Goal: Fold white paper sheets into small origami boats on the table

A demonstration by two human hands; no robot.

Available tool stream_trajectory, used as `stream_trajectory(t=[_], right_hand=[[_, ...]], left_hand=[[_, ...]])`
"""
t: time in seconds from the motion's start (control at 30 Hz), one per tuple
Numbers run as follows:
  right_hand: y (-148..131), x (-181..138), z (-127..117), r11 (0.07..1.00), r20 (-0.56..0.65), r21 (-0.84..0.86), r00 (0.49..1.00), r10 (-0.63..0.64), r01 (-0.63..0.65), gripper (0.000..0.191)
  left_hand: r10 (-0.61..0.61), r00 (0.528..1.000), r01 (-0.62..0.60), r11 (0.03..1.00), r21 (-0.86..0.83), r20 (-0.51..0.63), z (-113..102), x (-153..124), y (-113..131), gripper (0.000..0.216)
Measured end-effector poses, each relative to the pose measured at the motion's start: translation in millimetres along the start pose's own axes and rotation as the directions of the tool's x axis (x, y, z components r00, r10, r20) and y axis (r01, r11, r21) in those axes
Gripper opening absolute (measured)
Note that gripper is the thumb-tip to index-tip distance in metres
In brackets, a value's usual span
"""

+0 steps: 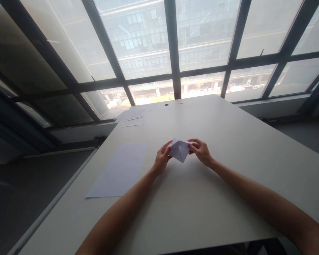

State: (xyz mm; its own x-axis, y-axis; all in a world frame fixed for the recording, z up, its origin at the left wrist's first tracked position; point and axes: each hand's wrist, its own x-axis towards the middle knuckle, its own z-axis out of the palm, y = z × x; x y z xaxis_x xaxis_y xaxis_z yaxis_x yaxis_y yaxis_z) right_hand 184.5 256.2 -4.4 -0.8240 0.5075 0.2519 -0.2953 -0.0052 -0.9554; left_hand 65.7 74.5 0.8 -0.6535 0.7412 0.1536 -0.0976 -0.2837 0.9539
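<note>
head — left hand (162, 158), right hand (202, 151) pinch folded paper (180, 151)

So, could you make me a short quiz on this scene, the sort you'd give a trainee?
1. True or false: the left hand and the right hand both touch the folded paper.
2. Where does the large loose sheet lie?
A) On the floor
B) On the table, to the left of the folded paper
C) On a chair
3. Fill in the gap: beyond the far end of the table are tall ____.

Key: 1. True. 2. B. 3. Windows.
</note>
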Motion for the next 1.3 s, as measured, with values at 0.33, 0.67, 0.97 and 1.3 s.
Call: stream_trajectory(t=[0.33, 0.67, 0.97, 1.3], right_hand=[[0.4, -0.3, 4.2, 0.996, -0.125, -0.041, 0.989, -0.078, 0.073, 0.038], [-9.2, -11.9, 15.6, 0.996, -0.018, -0.079, 0.999, 0.042, -0.043, 0.081], [-1.2, -13.8, 22.3, 0.986, -0.014, -0.166, 1.000, -0.012, 0.010, 0.034], [-6.1, -18.0, 23.5, 0.913, 0.041, -0.381, 0.989, -0.141, 0.146, 0.024]], left_hand=[[0.089, 0.995, -0.099, 0.961, 0.258, 0.051, 2.9, -0.6, 7.9, 0.057], [0.272, 0.960, -0.193, 0.817, 0.543, -0.070, 15.8, -9.3, 7.3, 0.036], [0.459, 0.886, -0.399, 0.670, 0.626, 0.073, 22.4, -15.3, 7.1, 0.026], [0.481, 0.858, -0.414, 0.440, 0.797, 0.181, 23.4, -14.9, 7.7, 0.031]])
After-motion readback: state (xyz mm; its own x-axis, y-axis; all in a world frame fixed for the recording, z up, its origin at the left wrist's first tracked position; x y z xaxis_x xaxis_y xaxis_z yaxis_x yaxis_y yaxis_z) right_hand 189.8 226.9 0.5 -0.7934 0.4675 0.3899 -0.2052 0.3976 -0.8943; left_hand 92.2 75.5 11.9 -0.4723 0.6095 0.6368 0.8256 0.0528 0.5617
